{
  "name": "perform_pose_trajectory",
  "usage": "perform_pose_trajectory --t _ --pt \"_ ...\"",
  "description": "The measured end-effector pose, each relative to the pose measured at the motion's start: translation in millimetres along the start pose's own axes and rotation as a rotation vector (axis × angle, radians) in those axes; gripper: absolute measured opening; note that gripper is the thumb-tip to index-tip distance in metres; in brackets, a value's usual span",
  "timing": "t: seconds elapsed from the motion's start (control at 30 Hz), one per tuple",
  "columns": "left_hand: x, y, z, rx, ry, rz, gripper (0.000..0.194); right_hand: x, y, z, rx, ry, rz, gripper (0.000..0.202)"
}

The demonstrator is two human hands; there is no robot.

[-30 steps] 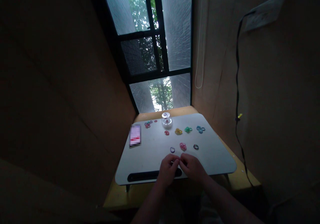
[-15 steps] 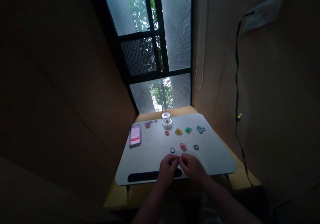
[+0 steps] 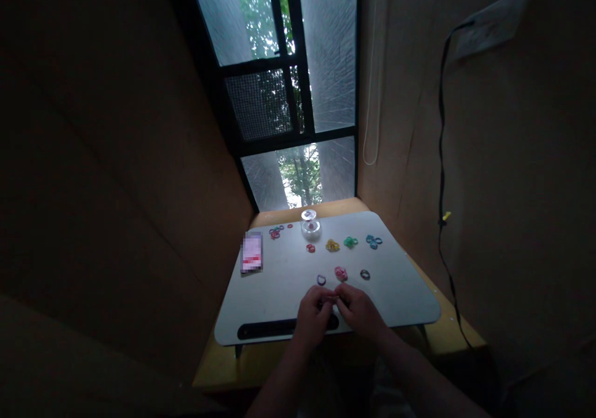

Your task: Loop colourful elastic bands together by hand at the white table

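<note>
Pink loops [image 3: 341,273] lie between the right hand [image 3: 357,306] and yellow loops [image 3: 332,245].

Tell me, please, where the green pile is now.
In the head view, the green pile lies on the far half of the white table, right of centre, between the yellow pile and the blue pile.

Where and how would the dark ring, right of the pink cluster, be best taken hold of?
The dark ring is probably best pinched by its right-hand edge, coming from above on that side: it appears to lie flat on the white tabletop with an open middle, and the pink cluster sits to its left.
</note>
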State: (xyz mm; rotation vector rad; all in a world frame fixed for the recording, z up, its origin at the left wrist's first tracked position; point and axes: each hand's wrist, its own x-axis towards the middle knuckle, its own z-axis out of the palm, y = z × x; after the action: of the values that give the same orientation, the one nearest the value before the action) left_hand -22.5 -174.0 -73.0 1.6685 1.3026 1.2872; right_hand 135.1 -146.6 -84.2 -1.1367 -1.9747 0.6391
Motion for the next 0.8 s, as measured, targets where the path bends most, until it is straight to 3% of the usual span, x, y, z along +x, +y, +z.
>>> perform_pose_trajectory --t 0.23,0.6,0.8 --pt "1 -7 5.8 -0.055 0.033 -0.158 0.011 0 -1 -2 0.093 -0.020 -0.008 0.014" --pt "-2 -6 5.4 -0.067 0.032 -0.128 0.014 0 6 2 0.091 -0.016 -0.015 0.012" --pt "-3 0 5.0 -0.073 -0.032 -0.162 0.021 1 4 0 0.103 -0.032 -0.041 0.013"
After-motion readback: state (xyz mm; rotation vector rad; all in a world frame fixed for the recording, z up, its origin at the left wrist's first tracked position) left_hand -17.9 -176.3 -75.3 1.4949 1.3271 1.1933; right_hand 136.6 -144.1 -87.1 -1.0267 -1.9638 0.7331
